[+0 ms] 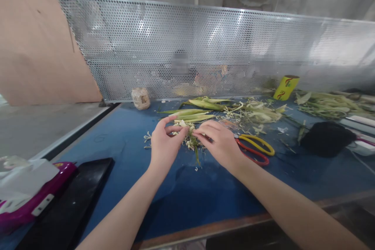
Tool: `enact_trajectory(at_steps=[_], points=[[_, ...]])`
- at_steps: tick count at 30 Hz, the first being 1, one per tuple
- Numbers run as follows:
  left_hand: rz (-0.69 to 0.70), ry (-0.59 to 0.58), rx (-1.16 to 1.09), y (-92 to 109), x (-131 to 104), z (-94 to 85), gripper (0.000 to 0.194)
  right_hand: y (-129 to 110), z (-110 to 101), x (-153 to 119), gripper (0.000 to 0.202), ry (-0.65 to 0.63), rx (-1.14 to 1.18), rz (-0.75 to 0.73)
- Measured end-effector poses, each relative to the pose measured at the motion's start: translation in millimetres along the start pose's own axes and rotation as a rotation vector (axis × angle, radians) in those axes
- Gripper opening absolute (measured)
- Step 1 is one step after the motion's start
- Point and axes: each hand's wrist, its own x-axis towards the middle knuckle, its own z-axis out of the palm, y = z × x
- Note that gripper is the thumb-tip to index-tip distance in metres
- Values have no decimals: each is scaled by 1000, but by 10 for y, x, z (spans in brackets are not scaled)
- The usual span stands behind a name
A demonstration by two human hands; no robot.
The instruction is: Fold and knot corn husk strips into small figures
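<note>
Over the middle of the blue table, my left hand (166,138) and my right hand (219,140) come close together, thumb and fingertips of each pinched. Between them is a pale, whitish-green plant piece (191,126), which both sets of fingertips seem to grip; its exact kind is too small to make out. Just below lies a heap of thin, pale plant shreds with green bits (191,144). Long green husk-like leaves (191,115) lie right behind my fingers. Scissors (258,144) with red and yellow handles rest beside my right hand, their blades mostly hidden.
A perforated metal screen (164,31) borders the table's back; a person shows faintly through it. Along it stand a whitish roll-like object (141,98) and a yellow cylinder (286,87). A leaf pile (331,103) and black cloth-like bundle (328,138) lie right; a black tray (79,195) lies left.
</note>
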Motion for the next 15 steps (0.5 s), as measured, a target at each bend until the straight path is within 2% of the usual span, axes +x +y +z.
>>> enact_trajectory(at_steps=[9, 15], points=[[51, 3, 63, 22, -26, 1, 46, 1, -17, 44, 7, 26, -39, 80], [99, 6, 128, 39, -48, 2, 43, 47, -10, 53, 9, -7, 71, 101]])
